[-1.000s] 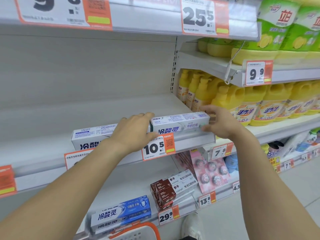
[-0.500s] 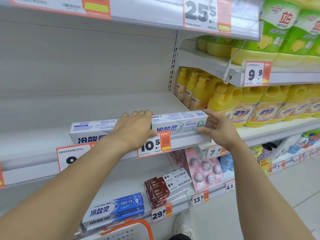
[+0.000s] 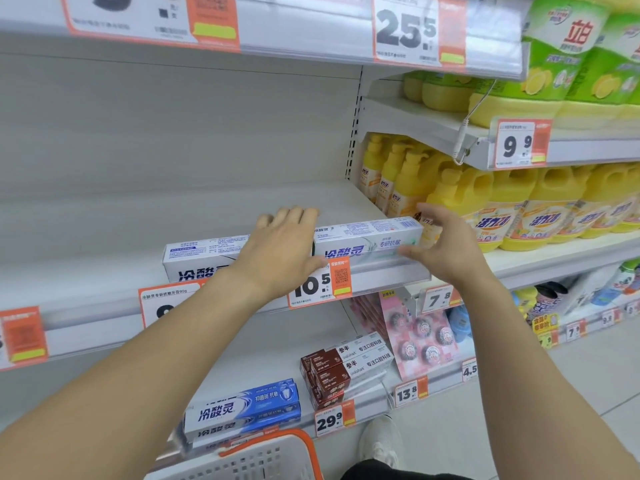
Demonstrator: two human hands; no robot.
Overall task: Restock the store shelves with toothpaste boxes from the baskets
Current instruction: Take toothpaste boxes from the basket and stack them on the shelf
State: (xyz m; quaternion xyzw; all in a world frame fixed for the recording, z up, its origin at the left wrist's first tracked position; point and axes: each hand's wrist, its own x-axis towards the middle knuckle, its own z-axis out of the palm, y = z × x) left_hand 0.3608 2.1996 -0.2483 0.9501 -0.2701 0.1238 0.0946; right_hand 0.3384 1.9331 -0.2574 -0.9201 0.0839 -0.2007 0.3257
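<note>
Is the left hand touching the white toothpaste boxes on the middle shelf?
Touching. The head view shows the left hand lying flat on top of the white toothpaste boxes, fingers straight, where the two boxes meet; no gap is visible under the palm.

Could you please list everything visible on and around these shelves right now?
white toothpaste boxes: two, white with blue print, end to end at the middle shelf's front edge
blue toothpaste boxes: at least two, stacked, lower shelf
brown-and-white toothpaste boxes: several, stacked, lower shelf, right of the blue ones
yellow detergent bottles: many, right-hand shelves
orange-rimmed white plastic basket: one, bottom centre
orange-and-white price tags: many, along shelf edges
left hand: resting flat over the boxes' junction
right hand: fingers at the right box's end
</note>
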